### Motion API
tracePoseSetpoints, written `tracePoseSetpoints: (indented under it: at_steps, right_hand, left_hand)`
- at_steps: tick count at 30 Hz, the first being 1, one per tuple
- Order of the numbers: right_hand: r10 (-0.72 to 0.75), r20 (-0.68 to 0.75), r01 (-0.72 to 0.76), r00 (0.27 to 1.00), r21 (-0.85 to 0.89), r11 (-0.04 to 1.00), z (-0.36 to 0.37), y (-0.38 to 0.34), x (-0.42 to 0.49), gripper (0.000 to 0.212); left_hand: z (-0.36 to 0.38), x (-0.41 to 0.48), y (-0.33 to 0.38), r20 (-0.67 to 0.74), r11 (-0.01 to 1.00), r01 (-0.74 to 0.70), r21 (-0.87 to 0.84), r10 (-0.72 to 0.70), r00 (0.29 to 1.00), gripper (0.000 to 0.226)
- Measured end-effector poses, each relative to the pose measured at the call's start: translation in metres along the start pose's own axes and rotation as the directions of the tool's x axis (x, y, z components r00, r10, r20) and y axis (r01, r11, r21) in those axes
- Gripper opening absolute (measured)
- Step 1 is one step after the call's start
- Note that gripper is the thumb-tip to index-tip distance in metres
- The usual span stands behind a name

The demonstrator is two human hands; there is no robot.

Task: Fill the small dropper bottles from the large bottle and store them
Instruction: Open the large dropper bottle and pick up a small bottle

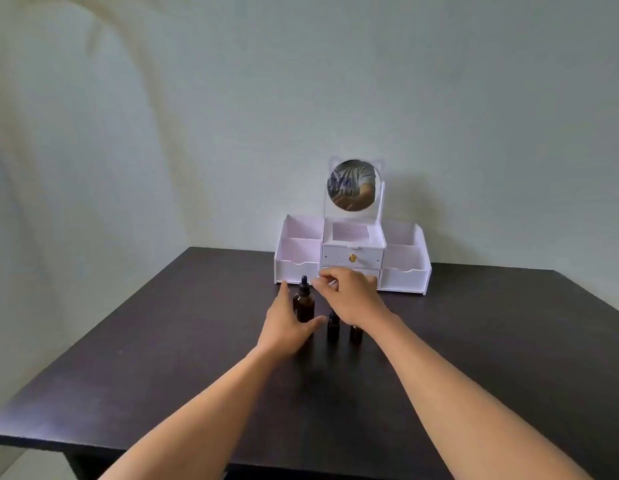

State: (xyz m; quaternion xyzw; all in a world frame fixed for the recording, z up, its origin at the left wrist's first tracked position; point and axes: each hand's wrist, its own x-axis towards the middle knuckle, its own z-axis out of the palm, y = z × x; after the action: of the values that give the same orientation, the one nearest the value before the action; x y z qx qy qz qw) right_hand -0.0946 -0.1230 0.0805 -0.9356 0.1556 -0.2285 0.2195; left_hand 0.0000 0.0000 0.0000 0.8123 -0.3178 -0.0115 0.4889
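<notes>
Large bottle (303,304) stands upright (axis vertical) just right of the open, straight-fingered left hand (287,327); its cap (304,284) lies just left of the fingertips (322,281) of the right hand (351,297), loosely curled, holding nothing.

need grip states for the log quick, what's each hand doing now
left hand: open, beside the large bottle
right hand: fingers curled, cannot tell if holding anything

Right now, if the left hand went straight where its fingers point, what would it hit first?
Probably the front-left wall of the white organizer; the left hand lies beside the large bottle. Depth unclear.
</notes>
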Motion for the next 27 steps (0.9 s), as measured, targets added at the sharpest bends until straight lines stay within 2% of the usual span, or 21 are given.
tracePoseSetpoints:
  at_steps: [5,13,17,22,25,27]
  right_hand:
    - [0.0,0.166,-0.006,0.986,0.034,0.999,0.006,-0.006,0.034,0.043]
    - [-0.007,0.273,0.044,0.962,-0.128,0.991,0.019,-0.007,0.062,0.04]
    - [-0.048,0.31,0.082,0.95,-0.1,0.992,0.02,-0.007,0.069,0.031]
    - [-0.15,0.419,0.216,0.896,-0.115,0.97,0.013,-0.013,0.076,0.016]
    - [-0.164,0.509,0.252,0.845,-0.109,0.962,0.007,-0.016,0.08,0.031]
    - [-0.134,0.512,0.212,0.848,-0.097,0.972,0.004,-0.021,0.08,0.045]
  left_hand:
    - [0.015,0.014,-0.016,-0.023,0.991,0.082,-0.105,-0.085,0.996,0.098]
    - [0.022,0.018,-0.03,-0.052,0.993,0.087,-0.083,-0.091,0.994,0.048]
    - [0.022,0.016,-0.028,-0.066,0.996,0.058,-0.069,-0.062,0.996,0.045]
    - [0.023,0.013,-0.029,-0.05,0.994,0.077,-0.081,-0.081,0.995,0.046]
    - [0.023,0.011,-0.03,-0.051,0.992,0.084,-0.095,-0.089,0.995,0.044]
    - [0.024,0.009,-0.029,-0.04,0.991,0.092,-0.1,-0.097,0.995,0.046]
